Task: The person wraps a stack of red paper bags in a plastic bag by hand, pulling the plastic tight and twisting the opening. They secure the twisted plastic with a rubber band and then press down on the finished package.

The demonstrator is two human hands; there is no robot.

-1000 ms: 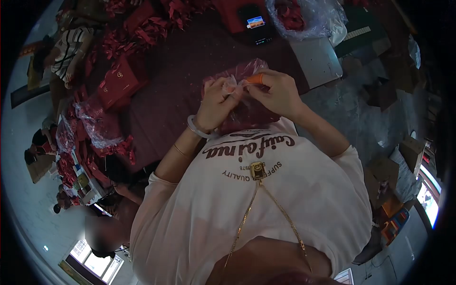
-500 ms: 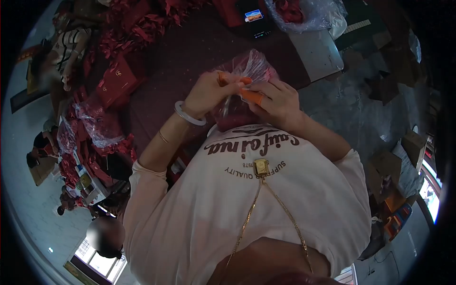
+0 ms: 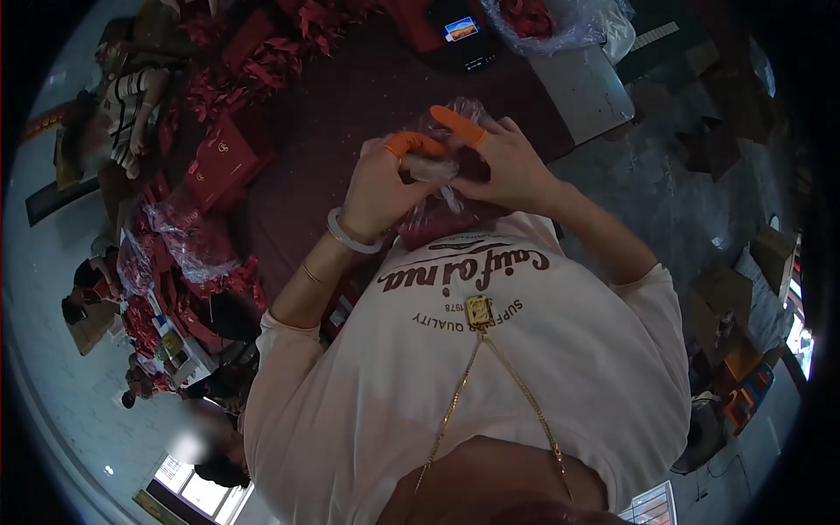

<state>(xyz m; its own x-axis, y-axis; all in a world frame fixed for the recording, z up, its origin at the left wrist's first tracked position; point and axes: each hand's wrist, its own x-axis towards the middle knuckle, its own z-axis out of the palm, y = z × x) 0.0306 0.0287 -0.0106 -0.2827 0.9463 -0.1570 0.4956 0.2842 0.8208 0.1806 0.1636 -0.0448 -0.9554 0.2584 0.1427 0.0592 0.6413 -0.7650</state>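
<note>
A clear plastic bag (image 3: pixel 437 213) with something dark red inside hangs close against the front of my white shirt. My left hand (image 3: pixel 385 179), wearing a white bangle and an orange finger cot, pinches the bag's gathered neck between thumb and index finger. From the other side my right hand (image 3: pixel 512 171) grips the same gathered plastic near its thumb. Its index finger, also in an orange cot, arches up over the bag top. The right hand's lower fingers are partly hidden.
A dark red tablecloth (image 3: pixel 315 175) covers the surface ahead. Red boxes (image 3: pixel 226 166) and piles of red ribbon (image 3: pixel 271 61) lie on the left. A device with a lit screen (image 3: pixel 462 30) and a grey panel (image 3: pixel 582 96) are at the back. Another person in a striped top (image 3: pixel 136 96) sits at far left.
My hands have shifted their hold, bunching the bag's top. The right index finger has risen and my wrists have turned. The view has swung slightly.
</note>
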